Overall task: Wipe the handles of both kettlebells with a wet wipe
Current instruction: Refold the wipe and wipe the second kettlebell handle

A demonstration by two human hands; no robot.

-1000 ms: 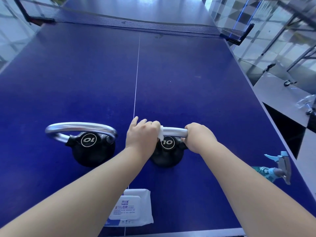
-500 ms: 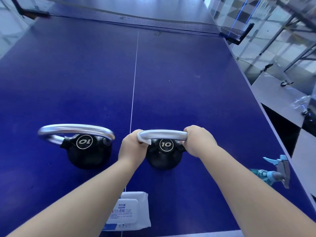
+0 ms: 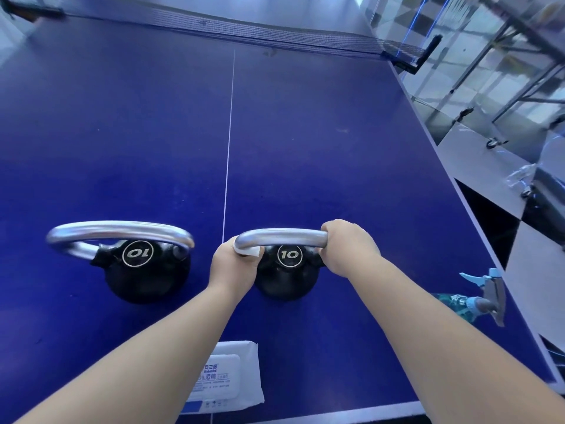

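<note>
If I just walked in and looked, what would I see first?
Probably the two hands on the right kettlebell near the table's front edge: the left hand holds a white wet wipe round the handle's left bend, the right hand grips its other end. Beside it stands the left kettlebell, untouched on the blue ping-pong table.

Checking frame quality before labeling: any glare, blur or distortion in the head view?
Head view: wide-angle distortion bows the table tennis table edges and net; bright glare streaks run along both chrome kettlebell handles, left and right; far top left corner is soft and blurred; both hands, left and right, are sharp; wet wipe text-free, pack label partly legible.
</note>
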